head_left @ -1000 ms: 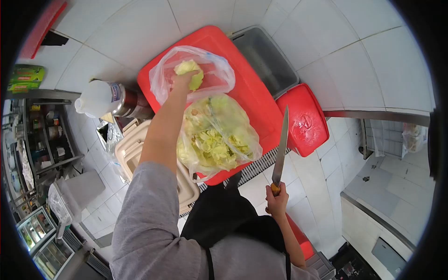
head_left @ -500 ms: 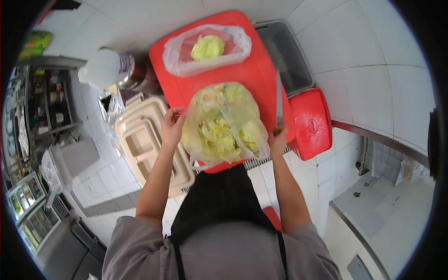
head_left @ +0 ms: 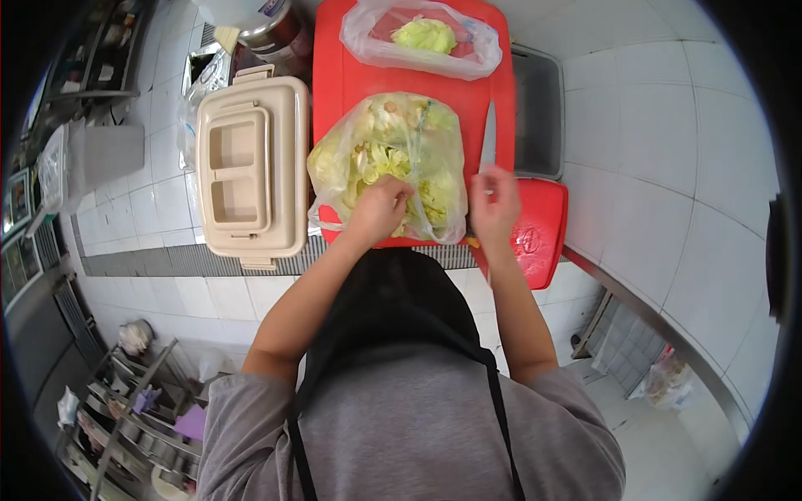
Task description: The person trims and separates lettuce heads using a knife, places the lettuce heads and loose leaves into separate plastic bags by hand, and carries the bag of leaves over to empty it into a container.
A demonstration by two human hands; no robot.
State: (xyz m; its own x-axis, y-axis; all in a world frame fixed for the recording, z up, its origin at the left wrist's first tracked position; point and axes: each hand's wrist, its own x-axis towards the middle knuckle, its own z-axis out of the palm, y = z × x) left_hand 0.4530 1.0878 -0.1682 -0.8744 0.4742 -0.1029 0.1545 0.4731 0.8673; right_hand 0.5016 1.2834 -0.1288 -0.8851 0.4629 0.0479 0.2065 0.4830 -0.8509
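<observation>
A clear plastic bag (head_left: 447, 134) bulging with cut lettuce (head_left: 386, 161) sits at the near part of the red board (head_left: 334, 63). My left hand (head_left: 378, 213) is over the bag's opening, fingers curled together against the lettuce; what they pinch, if anything, is hidden. To the right of the bag, a knife (head_left: 489, 138) lies with its blade pointing away along the board's right side. My right hand (head_left: 495, 209) is over the knife's handle end, its fingers smeared by motion, so its grip cannot be made out. Farther back, another plastic bag (head_left: 368, 46) holds a pale green lettuce head (head_left: 424, 36).
A beige lidded box (head_left: 288, 167) stands left of the board. On the right are a grey bin (head_left: 539, 117) and a red container (head_left: 539, 238). A metal pot (head_left: 280, 33) stands at the back left. The tiled wall (head_left: 626, 142) rises on the right.
My left hand has moved right, from beside the bag to over its opening. My right hand has shifted at the knife's handle end. The camera view has turned and tilted downward.
</observation>
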